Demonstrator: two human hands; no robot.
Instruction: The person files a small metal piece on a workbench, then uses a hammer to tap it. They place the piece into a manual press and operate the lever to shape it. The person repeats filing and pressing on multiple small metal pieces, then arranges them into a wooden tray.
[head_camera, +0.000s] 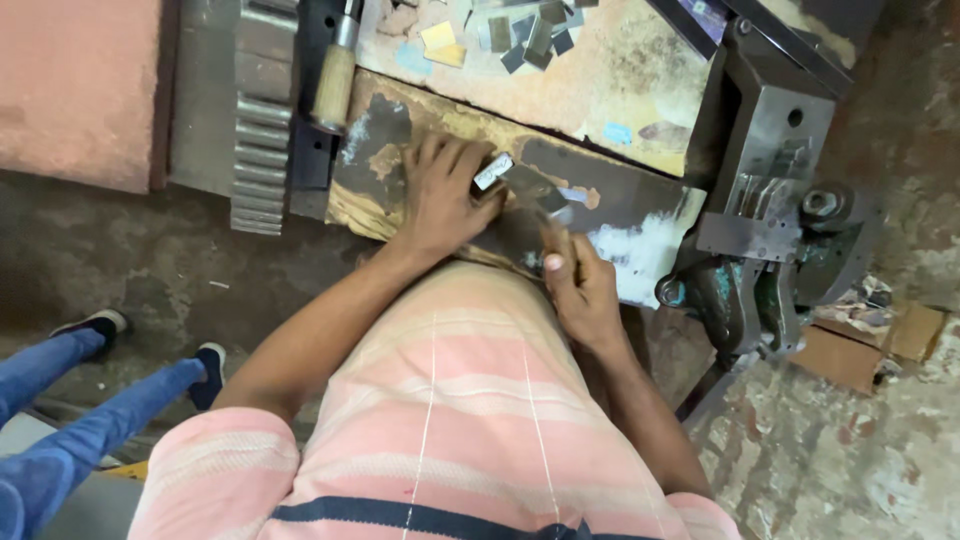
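My left hand (440, 195) rests on the worn wooden bench (620, 205) and grips a small shiny metal piece (492, 172) between thumb and fingers. My right hand (578, 285) is closed around a thin tool whose dark blade (535, 192) reaches up to the metal piece. What kind of tool it is I cannot tell. My pink striped shirt fills the lower middle of the view.
Several small cut metal plates (530, 38) lie on the far part of the bench. A wooden-handled tool (335, 85) lies at the left. A heavy metal vise (765, 200) stands at the right. Another person's legs in blue jeans (70, 400) are at the lower left.
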